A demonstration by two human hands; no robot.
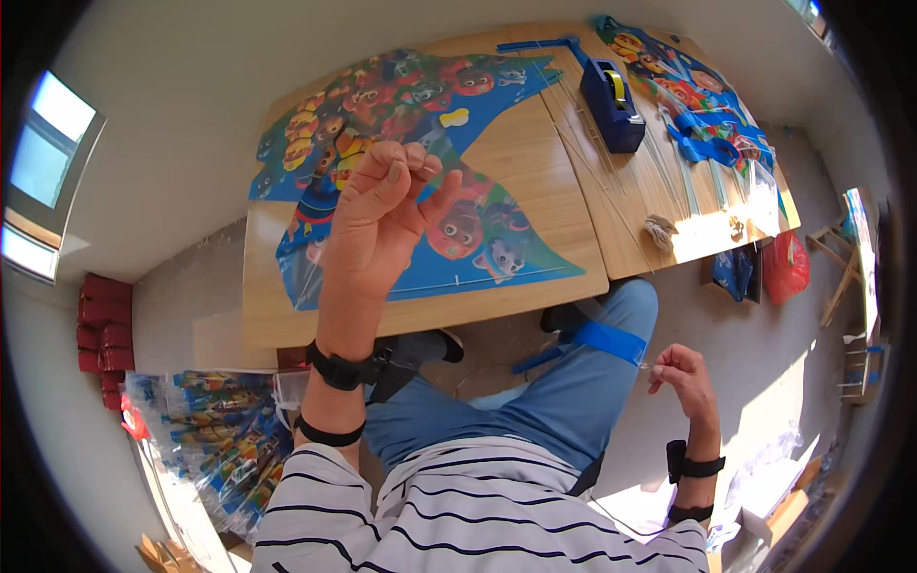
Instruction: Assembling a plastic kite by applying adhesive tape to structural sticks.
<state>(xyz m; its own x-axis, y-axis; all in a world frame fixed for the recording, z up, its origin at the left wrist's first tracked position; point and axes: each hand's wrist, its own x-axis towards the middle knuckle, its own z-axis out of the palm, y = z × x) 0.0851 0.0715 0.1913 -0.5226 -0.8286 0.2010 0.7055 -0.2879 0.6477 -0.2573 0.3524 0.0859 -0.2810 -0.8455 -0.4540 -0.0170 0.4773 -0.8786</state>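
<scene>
From where I stand, the person's left hand (390, 196) is raised above the blue cartoon-printed sheet (468, 229), fingers curled inward with the thumb close to their tips; I cannot tell whether anything thin is pinched there. The sheet lies spread on the wooden table (525, 177) beneath and around that hand, reaching out on both sides of it. Below the hand and to its right, a thin pale rod (430, 285) runs along the sheet's near edge.

The right hand (683, 377) is low beside the right knee, thumb and fingertips drawn close together. Something fine may be between them, but it is too small to make out. Just left of those fingertips, a blue strip (608, 342) lies across the trouser leg (597, 387).

Beyond the right hand, on the table, are a knotted bundle of pale cord (659, 231), a loose blue ribbon (705, 145) and a second printed sheet (659, 72). The dark blue tape dispenser (611, 110) stands to the right of the left hand, with a yellow roll (617, 88) in it. Farther to the right hand's right hangs or sits a red plastic bag (785, 267).
</scene>
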